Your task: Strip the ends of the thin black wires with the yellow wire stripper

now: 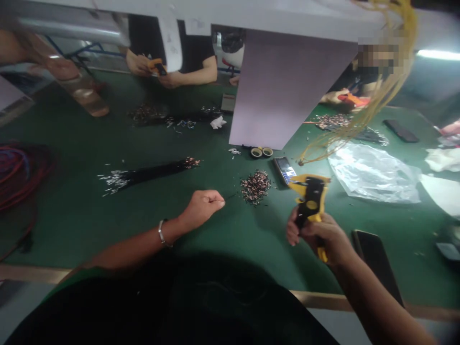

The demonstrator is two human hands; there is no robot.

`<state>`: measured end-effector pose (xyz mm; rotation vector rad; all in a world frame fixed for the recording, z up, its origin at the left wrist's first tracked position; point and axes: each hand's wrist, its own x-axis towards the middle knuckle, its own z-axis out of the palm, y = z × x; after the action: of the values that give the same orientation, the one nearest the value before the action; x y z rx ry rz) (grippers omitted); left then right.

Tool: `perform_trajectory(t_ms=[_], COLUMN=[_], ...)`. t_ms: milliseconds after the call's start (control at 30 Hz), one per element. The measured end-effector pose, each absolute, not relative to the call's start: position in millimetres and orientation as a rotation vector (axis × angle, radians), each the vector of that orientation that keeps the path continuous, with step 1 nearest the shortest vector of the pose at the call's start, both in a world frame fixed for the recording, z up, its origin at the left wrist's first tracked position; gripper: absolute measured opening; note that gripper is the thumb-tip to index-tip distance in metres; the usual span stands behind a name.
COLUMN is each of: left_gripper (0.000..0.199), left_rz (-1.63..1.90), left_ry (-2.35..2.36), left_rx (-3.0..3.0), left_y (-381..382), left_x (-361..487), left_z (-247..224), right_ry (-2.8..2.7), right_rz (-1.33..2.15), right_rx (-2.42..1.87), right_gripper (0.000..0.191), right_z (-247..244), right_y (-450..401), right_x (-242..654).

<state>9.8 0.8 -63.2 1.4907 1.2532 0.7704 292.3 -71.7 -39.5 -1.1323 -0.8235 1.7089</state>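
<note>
My left hand [203, 207] is closed in a pinch on a thin black wire [230, 196], whose end sticks out to the right over the green table. In my right hand [321, 232] is a yellow and black wire stripper [312, 199], its head raised above the table. Between the hands lies a pile of small dark and coppery scraps [256, 187]. Left of it rests a bundle of black wires [154, 172], with silvery tips on the left and copper-coloured ends on the right.
A keypad phone [284, 170] and two tape rolls [261, 152] sit beyond the scraps. A dark smartphone [377, 261] lies by my right forearm. Clear plastic [373, 172] and hanging yellow wires [390, 91] are at right, red cables [21, 177] at left. Co-workers sit opposite.
</note>
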Motion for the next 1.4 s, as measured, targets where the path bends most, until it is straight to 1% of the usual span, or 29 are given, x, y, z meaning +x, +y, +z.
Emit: perform_trajectory(t_ms=[67, 267, 433, 500, 567, 700, 833, 1000, 1067, 1233, 1400], left_gripper=[0.013, 0.016, 0.019, 0.019, 0.019, 0.018, 0.016, 0.012, 0.012, 0.012, 0.012], left_rz=[0.769, 0.780, 0.790, 0.793, 0.832, 0.992, 1.160, 1.341, 1.343, 1.325, 1.344], left_ry=[1.258, 1.214, 1.175, 1.197, 1.225, 1.239, 1.143, 1.092, 1.086, 1.074, 1.039], left_rx=[1.413, 1.086, 0.995, 1.096, 1.317, 1.803, 2.053, 2.181, 2.181, 2.171, 2.187], left_y=[2.0, 0.5, 2.7, 1.3, -1.2, -5.9, -7.5, -9.4, -11.1, -14.7, -15.2], left_x=[11.4, 13.5, 11.5, 10.2, 8.5, 5.0, 3.5, 3.8, 4.4, 6.6, 7.1], left_z=[-65.7, -65.4, -65.5, -63.6, -60.0, -54.5, -59.1, -65.0, -63.9, -60.2, -60.5], right_ry=[-0.888, -0.953, -1.012, -0.984, -0.927, -0.854, -0.779, -0.732, -0.714, -0.704, -0.696], right_rz=[1.781, 1.834, 1.955, 1.988, 2.013, 2.091, 2.132, 2.189, 2.188, 2.207, 2.229], right_rx=[-1.134, -1.138, -1.074, -0.999, -0.896, -0.749, -0.679, -0.608, -0.606, -0.567, -0.541], right_gripper=[0.026, 0.031, 0.032, 0.032, 0.031, 0.031, 0.032, 0.034, 0.035, 0.028, 0.032], right_z=[-44.5, -69.3, -77.8, -77.1, -73.5, -60.8, -52.6, -51.8, -51.3, -50.8, -55.2], right_y=[-76.9, -74.2, -68.4, -67.3, -66.7, -67.9, -70.6, -72.1, -72.2, -70.9, -71.1], right_x=[287.3, 255.4, 246.1, 242.5, 237.9, 227.7, 218.7, 209.2, 205.7, 198.5, 196.3])
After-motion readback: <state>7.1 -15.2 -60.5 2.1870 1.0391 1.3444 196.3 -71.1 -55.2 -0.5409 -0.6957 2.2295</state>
